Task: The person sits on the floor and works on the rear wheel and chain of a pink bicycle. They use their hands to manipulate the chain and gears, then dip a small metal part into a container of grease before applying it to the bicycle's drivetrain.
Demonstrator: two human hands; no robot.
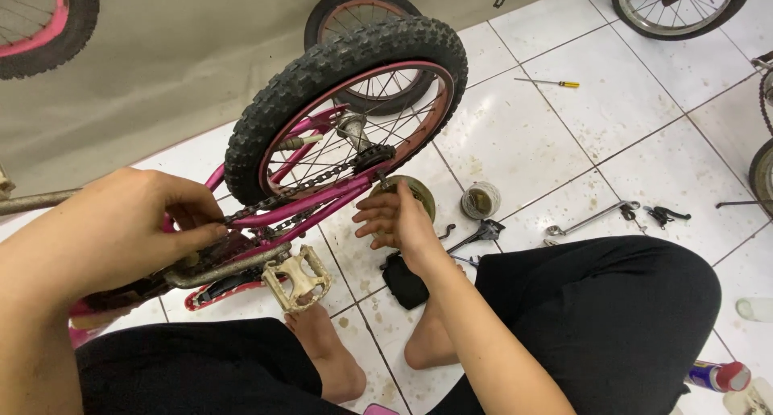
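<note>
Left hand [121, 222] pinching the bicycle chain [298, 191], right hand [398, 220] loosely curled at the rear axle (round tin [481, 199] nearby, contents unclear)

A spray can [719, 376] lies on the white tiled floor [564, 133] at the lower right edge of the view, just beside the person's bent knee. It is a cylinder with a blue body, a yellow patch on its label and a red cap. The label's print is too small to make out. No signs or screens show anywhere.
</note>
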